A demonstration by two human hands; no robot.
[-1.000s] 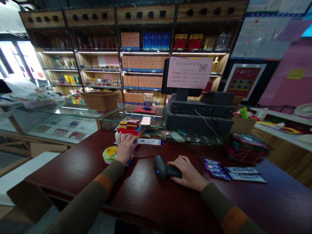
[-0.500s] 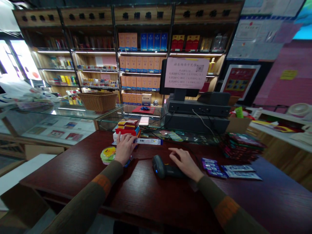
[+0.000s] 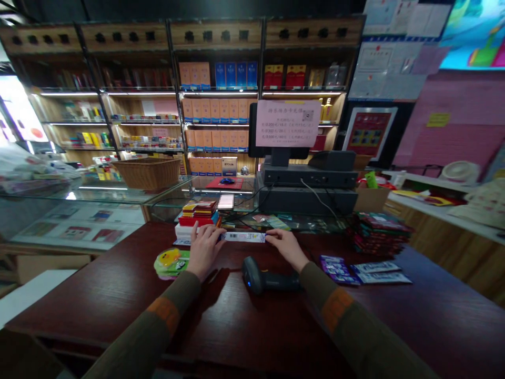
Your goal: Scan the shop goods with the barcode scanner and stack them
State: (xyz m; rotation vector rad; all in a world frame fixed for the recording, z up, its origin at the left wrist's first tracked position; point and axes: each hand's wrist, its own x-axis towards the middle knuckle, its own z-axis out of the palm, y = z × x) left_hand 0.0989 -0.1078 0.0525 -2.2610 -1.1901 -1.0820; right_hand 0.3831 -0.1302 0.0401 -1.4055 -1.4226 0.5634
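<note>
The left hand [image 3: 203, 246] and right hand [image 3: 284, 246], fingers loosely curled, touch the two ends of the strip [image 3: 243, 237]; whether they pinch it, I cannot tell. It lies flat on the table [image 3: 118, 295], not lifted. The scanner [image 3: 260, 279] lies unheld, nearer.

Long narrow pack [image 3: 243, 237]: white face, blue at the ends, print too small to read. It lay flat on the dark red tabletop [image 3: 118, 295], long axis left-right, just above frame centre. Left hand [image 3: 203, 247] touched its left end and right hand [image 3: 284, 246] its right end, fingertips partly covering both.
</note>
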